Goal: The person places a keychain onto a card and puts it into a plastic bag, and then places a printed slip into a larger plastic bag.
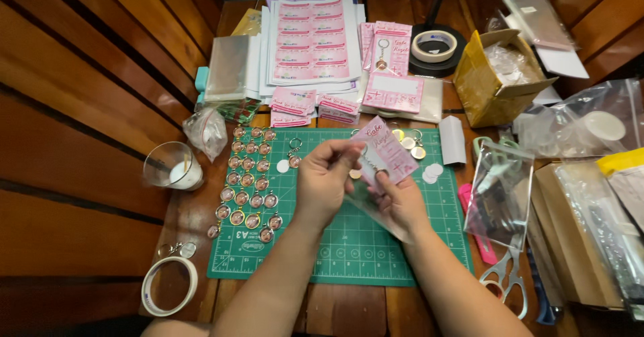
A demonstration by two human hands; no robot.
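Note:
Over a green cutting mat (349, 243) my two hands meet. My left hand (325, 179) pinches the left edge of a pink printed card (386, 150) with a keychain on it. My right hand (399, 199) holds the same card from below together with a clear plastic sleeve (376, 213) that hangs under it. Rows of several round photo keychains (247, 183) lie on the mat's left side. A few more round keychains (410, 139) and white discs (433, 173) lie behind the card.
Pink label sheets (312, 38), card stacks (392, 92) and clear bags (227, 69) sit at the back. Tape rolls (435, 45) (169, 287), a glass (173, 166), a yellow box (493, 79), scissors (506, 280), a pink cutter (473, 223) and plastic bags (500, 189) surround the mat.

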